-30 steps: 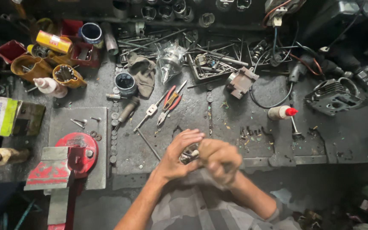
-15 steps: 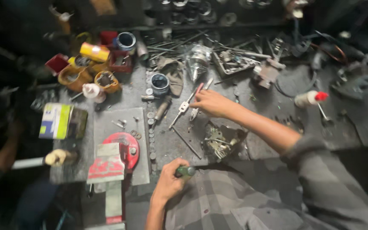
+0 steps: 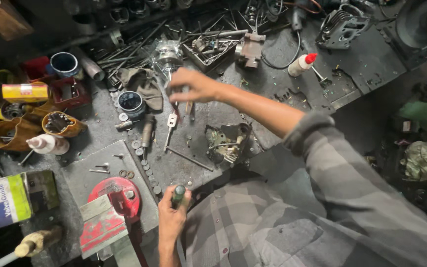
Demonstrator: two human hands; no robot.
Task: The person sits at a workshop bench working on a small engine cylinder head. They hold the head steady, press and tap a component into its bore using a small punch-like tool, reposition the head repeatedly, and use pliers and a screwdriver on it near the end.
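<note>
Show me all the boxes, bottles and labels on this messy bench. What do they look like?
Cardboard box: bottom left, rectangular, white, green and blue label.
Yellow can: left side, lying down, white-and-red label.
Squeeze bottle: top right, white, red cap.
Second squeeze bottle: left, lying down, whitish.
No screens or signs.

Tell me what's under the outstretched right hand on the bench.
Under the right hand lie red-handled pliers and a small wrench on the bench. The pliers' jaws are hidden by the fingers.

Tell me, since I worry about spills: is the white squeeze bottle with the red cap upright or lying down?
Lying down. The white squeeze bottle rests on its side on the workbench, red cap pointing up-right. Cannot tell whether it leaks.
</note>
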